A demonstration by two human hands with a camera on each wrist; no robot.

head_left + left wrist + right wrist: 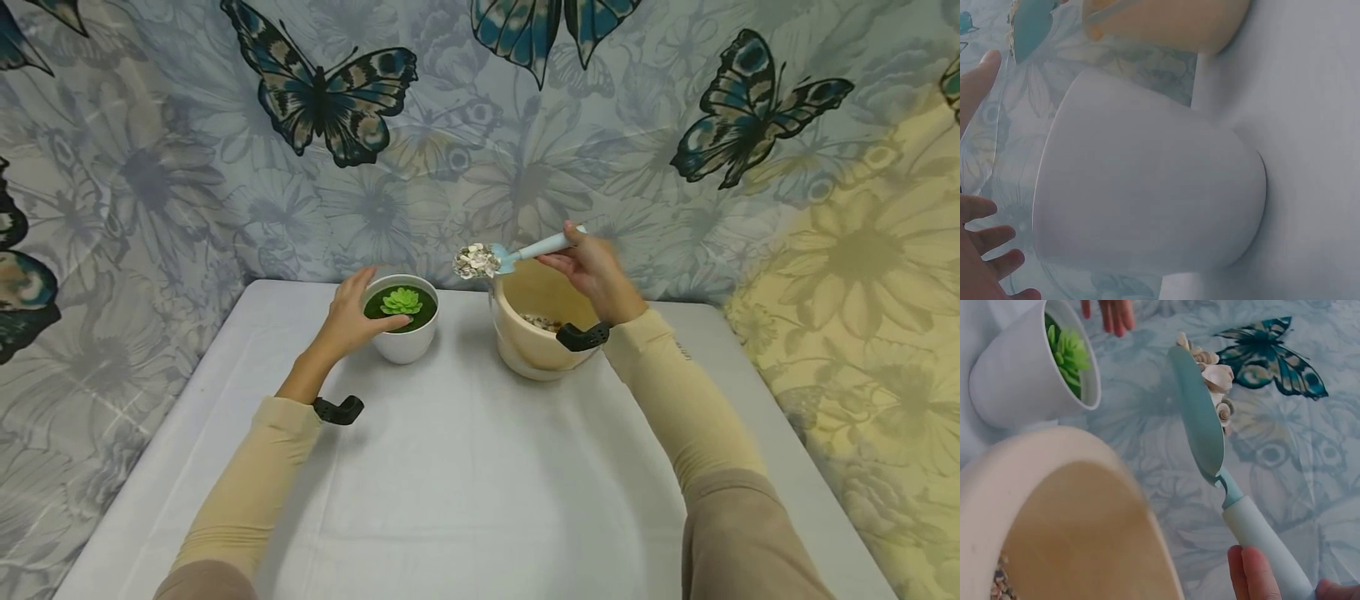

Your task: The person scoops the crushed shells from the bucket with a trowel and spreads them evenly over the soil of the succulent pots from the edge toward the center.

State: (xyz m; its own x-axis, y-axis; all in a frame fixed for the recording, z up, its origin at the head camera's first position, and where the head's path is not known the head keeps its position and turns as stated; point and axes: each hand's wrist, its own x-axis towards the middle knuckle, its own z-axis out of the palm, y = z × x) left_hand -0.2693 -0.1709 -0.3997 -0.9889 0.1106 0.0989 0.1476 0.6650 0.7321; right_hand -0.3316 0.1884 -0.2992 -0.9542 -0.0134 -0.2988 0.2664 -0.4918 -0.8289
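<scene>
In the head view my right hand (592, 271) grips the pale handle of a light blue garden trowel (1200, 419). Small seashells (1218, 378) are heaped on its blade, which hangs above the left rim of a large cream pot (517, 342). More small shells or pebbles (1002, 581) lie at the bottom of that pot. To its left stands a smaller white pot (1147, 181) with a green succulent (401, 302) set on a dark green surface. My left hand (356, 315) hovers at that pot's left rim, fingers spread and thumb extended over the front edge.
Both pots stand near the back edge of a table with a white cloth (465, 475). Behind it hangs a floral fabric backdrop (525, 167) printed with butterflies. A black wrist mount (339, 410) sticks out from the left wrist, another (583, 337) from the right.
</scene>
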